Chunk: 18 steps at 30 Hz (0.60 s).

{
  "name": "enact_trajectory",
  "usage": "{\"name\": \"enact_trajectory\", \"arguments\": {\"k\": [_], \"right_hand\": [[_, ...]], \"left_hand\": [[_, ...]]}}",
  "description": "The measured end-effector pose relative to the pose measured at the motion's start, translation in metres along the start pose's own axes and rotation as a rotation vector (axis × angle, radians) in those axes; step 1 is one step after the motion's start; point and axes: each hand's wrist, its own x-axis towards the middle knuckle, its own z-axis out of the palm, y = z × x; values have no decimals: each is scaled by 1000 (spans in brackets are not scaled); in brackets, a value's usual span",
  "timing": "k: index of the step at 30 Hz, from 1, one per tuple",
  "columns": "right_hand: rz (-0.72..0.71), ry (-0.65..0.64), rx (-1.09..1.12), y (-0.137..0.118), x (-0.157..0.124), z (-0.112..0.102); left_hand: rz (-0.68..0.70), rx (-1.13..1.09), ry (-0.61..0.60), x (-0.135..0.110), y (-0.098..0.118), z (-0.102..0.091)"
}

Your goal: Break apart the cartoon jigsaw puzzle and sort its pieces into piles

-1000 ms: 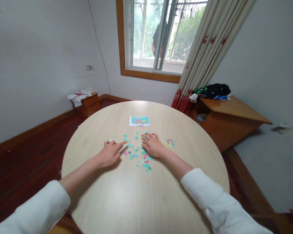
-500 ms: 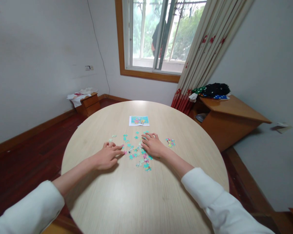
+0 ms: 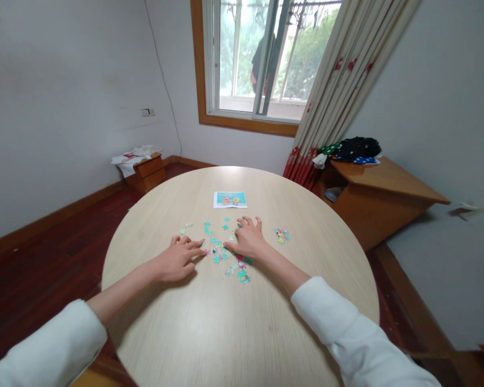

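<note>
Teal puzzle pieces (image 3: 217, 259) look light, stiff, best edge-pinched; my right hand (image 3: 248, 239) is spread wide, my left hand's (image 3: 177, 259) hold I cannot tell.

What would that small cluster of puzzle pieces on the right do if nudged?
The cluster of puzzle pieces would probably slide, lying flat on the smooth-looking table. Rolling seems unlikely, since it looks thin. Made of several small pieces, it might come apart.

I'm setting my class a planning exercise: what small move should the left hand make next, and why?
Perhaps the left hand should draw the nearest pink piece clear of the scattered pieces, since its fingers extend right to it.
</note>
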Motion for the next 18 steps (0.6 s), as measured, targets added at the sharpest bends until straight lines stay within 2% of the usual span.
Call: {"name": "enact_trajectory", "arguments": {"k": [8,12,18], "right_hand": [[37,4,-60,-7,7,7],[28,-32,-57,-6,13,6],[92,-260,-12,1,37,2]], "left_hand": [[-2,7,-15,-1,0,0],[-29,42,25,-3,-3,6],[-145,109,84,3,-10,11]]}}
